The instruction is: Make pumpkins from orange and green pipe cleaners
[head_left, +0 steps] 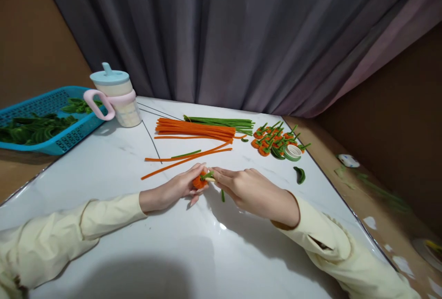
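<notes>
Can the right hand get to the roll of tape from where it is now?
Probably yes. The right hand is pinching the orange flower together with the left hand, but the white table between it and the roll of tape looks bare.

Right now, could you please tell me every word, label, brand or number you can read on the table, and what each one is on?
No readable text anywhere.
Cup: faint markings on its side, too blurred to read.
Roll of tape: no print visible.
Blue basket: only a pierced pattern, no letters.
Small white thing off the table's edge: coloured specks, too small to tell.
</notes>
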Available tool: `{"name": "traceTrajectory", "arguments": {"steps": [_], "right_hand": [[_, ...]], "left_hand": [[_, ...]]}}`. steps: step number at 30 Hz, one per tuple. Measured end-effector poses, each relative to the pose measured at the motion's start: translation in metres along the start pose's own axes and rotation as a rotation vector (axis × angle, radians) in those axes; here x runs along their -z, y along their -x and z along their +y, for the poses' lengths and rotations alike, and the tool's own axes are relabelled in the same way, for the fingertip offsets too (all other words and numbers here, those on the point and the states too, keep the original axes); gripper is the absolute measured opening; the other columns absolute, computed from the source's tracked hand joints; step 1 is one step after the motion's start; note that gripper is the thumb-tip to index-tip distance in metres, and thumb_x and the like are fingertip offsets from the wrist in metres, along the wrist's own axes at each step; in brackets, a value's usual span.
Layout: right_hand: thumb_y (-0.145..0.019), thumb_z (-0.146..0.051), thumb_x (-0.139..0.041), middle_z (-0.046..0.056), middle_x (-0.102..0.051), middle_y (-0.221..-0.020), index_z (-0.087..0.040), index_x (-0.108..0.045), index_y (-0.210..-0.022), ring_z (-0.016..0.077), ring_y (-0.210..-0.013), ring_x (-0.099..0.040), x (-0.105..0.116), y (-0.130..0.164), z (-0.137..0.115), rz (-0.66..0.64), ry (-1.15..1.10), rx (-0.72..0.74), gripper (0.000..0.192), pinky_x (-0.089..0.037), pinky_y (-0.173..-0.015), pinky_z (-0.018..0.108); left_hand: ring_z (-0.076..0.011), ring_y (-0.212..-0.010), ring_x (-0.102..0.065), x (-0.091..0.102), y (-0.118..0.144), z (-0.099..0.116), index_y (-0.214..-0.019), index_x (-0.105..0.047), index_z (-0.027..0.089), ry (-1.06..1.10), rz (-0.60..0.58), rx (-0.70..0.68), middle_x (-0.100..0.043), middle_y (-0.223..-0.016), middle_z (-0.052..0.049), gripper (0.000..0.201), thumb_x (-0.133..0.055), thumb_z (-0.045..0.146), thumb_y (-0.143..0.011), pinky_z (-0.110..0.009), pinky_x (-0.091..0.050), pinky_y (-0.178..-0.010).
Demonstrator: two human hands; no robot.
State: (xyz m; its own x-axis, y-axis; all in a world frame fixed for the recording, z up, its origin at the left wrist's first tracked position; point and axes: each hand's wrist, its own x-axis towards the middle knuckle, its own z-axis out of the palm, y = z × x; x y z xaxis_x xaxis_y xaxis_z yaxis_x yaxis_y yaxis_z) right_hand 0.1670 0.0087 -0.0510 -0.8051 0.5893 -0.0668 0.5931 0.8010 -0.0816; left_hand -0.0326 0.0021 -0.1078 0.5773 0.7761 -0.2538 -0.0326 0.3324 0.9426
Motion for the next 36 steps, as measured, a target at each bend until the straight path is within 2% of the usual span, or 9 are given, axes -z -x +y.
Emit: {"name": "traceTrajectory", "arguments": {"steps": [2, 5, 8, 12, 21, 24, 27, 31, 36], "right_hand": [[-0.091, -0.009, -0.042, 0.004, -0.067, -0.092, -0.017, -0.055, -0.112, 0.0121, -0.059, -0.057, 0.002, -0.003, 0.000, -0.037, -0.090, -0.036, 0.026, -0.030, -0.052, 0.024], [-0.092, -0.011, -0.041, 0.001, -0.065, -0.074, -0.018, -0.057, -0.103, 0.0119, -0.057, -0.053, 0.002, -0.007, -0.001, -0.056, -0.175, -0.100, 0.020, -0.030, -0.055, 0.023], [-0.092, -0.010, -0.042, 0.004, -0.067, -0.079, -0.019, -0.059, -0.105, 0.0125, -0.063, -0.056, -0.002, -0.008, 0.001, -0.009, -0.242, -0.115, 0.024, -0.032, -0.059, 0.022], [-0.093, -0.012, -0.040, 0.007, -0.069, -0.092, -0.019, -0.062, -0.106, 0.0140, -0.075, -0.061, -0.008, -0.007, 0.007, 0.088, -0.330, -0.063, 0.026, -0.035, -0.063, 0.022], [-0.093, -0.010, -0.041, 0.004, -0.066, -0.084, -0.016, -0.061, -0.088, 0.0116, -0.067, -0.055, -0.004, -0.008, 0.005, 0.025, -0.236, -0.146, 0.021, -0.030, -0.060, 0.024], [-0.093, -0.011, -0.041, 0.006, -0.067, -0.096, -0.015, -0.059, -0.100, 0.0136, -0.071, -0.058, -0.003, -0.008, 0.002, 0.006, -0.189, -0.174, 0.020, -0.031, -0.059, 0.025], [-0.086, -0.005, -0.042, 0.008, -0.064, -0.114, -0.015, -0.052, -0.121, 0.0170, -0.079, -0.062, -0.004, -0.006, -0.001, -0.005, -0.098, -0.157, 0.038, -0.033, -0.058, 0.027], [-0.079, -0.001, -0.040, 0.010, -0.055, -0.131, -0.016, -0.045, -0.133, 0.0194, -0.078, -0.066, -0.003, -0.004, -0.008, -0.020, 0.091, -0.172, 0.056, -0.036, -0.054, 0.029], [-0.086, -0.005, -0.039, 0.016, -0.057, -0.128, -0.011, -0.037, -0.138, 0.0200, -0.071, -0.067, -0.002, -0.003, -0.013, -0.005, 0.317, -0.107, 0.053, -0.038, -0.048, 0.031]], "left_hand": [[-0.0106, -0.050, -0.043, 0.002, -0.001, -0.001, -0.085, -0.044, 0.020, 0.036, 0.025, -0.001, -0.043, -0.067, 0.003, 0.030, -0.032, 0.045, -0.096, -0.026, -0.040, -0.055], [-0.0123, -0.051, -0.042, 0.006, -0.003, -0.001, -0.081, -0.047, 0.018, 0.167, -0.025, 0.016, -0.045, -0.065, 0.001, 0.029, -0.031, 0.038, -0.095, -0.026, -0.040, -0.051], [-0.0121, -0.053, -0.041, 0.008, -0.005, 0.002, -0.081, -0.052, 0.016, 0.340, -0.092, 0.065, -0.048, -0.070, -0.002, 0.029, -0.033, 0.032, -0.095, -0.027, -0.043, -0.052], [-0.0107, -0.060, -0.045, 0.008, -0.006, 0.002, -0.088, -0.057, 0.011, 0.547, -0.099, 0.105, -0.053, -0.082, -0.006, 0.019, -0.043, 0.022, -0.094, -0.025, -0.044, -0.059], [-0.0152, -0.075, -0.056, 0.010, -0.007, 0.001, -0.091, -0.061, 0.008, 0.638, -0.093, 0.135, -0.059, -0.090, -0.011, 0.016, -0.049, 0.019, -0.093, -0.029, -0.046, -0.074], [-0.0156, -0.077, -0.057, 0.008, -0.007, 0.005, -0.090, -0.064, 0.006, 0.600, -0.072, 0.121, -0.060, -0.089, -0.011, 0.014, -0.052, 0.014, -0.091, -0.029, -0.047, -0.077], [-0.0159, -0.078, -0.059, 0.008, -0.007, 0.007, -0.088, -0.066, 0.005, 0.556, -0.060, 0.097, -0.061, -0.087, -0.010, 0.012, -0.057, 0.013, -0.088, -0.030, -0.047, -0.080], [-0.0150, -0.079, -0.059, 0.010, -0.008, 0.006, -0.088, -0.069, 0.007, 0.515, -0.058, 0.057, -0.062, -0.087, -0.008, 0.012, -0.065, 0.017, -0.084, -0.030, -0.047, -0.084], [-0.0136, -0.086, -0.058, 0.013, -0.009, 0.003, -0.095, -0.069, 0.010, 0.471, -0.085, 0.037, -0.061, -0.096, -0.007, 0.016, -0.066, 0.022, -0.085, -0.026, -0.045, -0.088]]}}
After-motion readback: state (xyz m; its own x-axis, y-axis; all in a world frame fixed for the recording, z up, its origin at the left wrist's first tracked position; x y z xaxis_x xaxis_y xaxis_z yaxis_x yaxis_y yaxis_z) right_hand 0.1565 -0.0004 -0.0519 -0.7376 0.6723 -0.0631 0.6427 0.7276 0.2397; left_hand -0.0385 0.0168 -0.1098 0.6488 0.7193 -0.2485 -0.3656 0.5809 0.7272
